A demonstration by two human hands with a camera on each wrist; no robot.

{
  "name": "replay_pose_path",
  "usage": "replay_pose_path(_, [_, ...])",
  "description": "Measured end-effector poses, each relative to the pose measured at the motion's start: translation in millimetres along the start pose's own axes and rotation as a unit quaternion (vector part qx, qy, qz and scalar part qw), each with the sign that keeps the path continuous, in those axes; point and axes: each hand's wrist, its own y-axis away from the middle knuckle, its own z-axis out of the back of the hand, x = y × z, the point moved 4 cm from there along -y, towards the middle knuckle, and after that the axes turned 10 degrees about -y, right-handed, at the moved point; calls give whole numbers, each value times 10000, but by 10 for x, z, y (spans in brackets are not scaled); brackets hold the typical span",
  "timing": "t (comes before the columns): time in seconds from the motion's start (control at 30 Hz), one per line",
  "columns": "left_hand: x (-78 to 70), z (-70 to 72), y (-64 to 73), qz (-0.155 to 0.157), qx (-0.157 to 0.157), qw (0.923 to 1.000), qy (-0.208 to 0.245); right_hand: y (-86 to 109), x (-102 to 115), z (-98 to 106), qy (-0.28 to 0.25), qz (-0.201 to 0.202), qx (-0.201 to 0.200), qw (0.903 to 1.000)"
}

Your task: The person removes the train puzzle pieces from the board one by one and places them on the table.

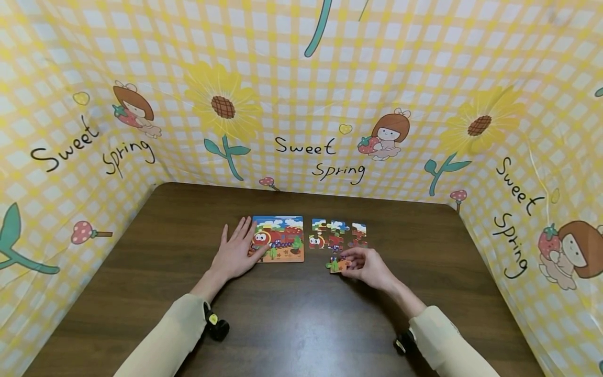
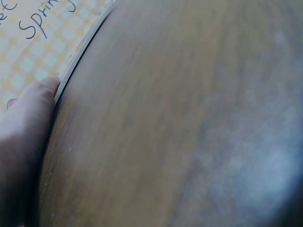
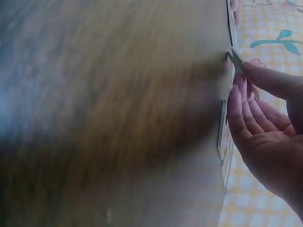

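Observation:
My left hand [image 1: 234, 252] rests with spread fingers along the left side of a flat picture board [image 1: 287, 235], its thumb lying over the board's lower part. The board shows a red train under a blue sky. To its right, my right hand [image 1: 369, 267] pinches a jigsaw puzzle piece [image 1: 336, 266], orange with green and some purple, between thumb and fingers. In the right wrist view the held piece [image 3: 236, 60] appears edge-on, tilted at the fingertips. Just beyond that hand lie several loose puzzle pieces [image 1: 317, 241] in two rows, slightly apart.
A dark brown wooden table [image 1: 282, 319] carries everything. Yellow checked cloth [image 1: 301, 99] with flowers and lettering hangs behind it and along both sides. Each wrist wears a small black camera, one on the left [image 1: 218, 328], one on the right [image 1: 403, 343].

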Motion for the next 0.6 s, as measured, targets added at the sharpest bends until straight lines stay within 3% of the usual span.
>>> replay_pose_path(0.23, [-6,-4,-2,-14,-45,10000,-8,12,34,5,615,242,-7,9978])
replay_pose_path(0.43, [-2,-10,-3,-16,-43,10000,-25,33,62,12,1707,402,-383,9838])
replay_pose_path(0.6, [-6,0,0,-32,-57,10000,-25,35,46,5,1999,277,-521,9780])
